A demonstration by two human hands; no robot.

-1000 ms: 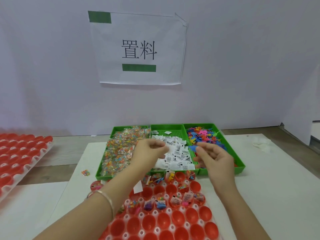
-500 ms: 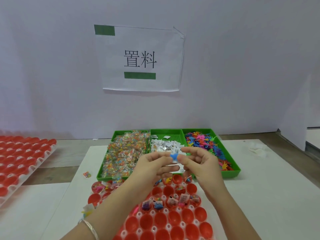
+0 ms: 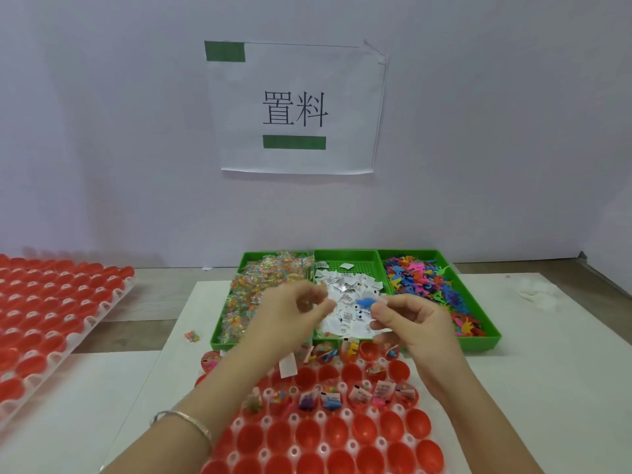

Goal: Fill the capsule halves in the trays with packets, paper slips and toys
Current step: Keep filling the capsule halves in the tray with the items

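Pickup is finishing: the hands, joined half a second ago, are now parting. The right hand [image 3: 417,323] is pinching a blue toy [image 3: 366,302] over the paper slips [image 3: 345,285]; the left hand [image 3: 294,313] is curling, contents too blurred to tell. The red capsule halves [image 3: 309,434] below are awaiting it. The wall sign [image 3: 294,107] is showing "置料"

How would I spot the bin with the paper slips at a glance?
Below the wall sign, three green bins sit side by side. The paper-slip bin is the middle one. Its neighbours hold colourful packets and toys; it alone holds white slips.
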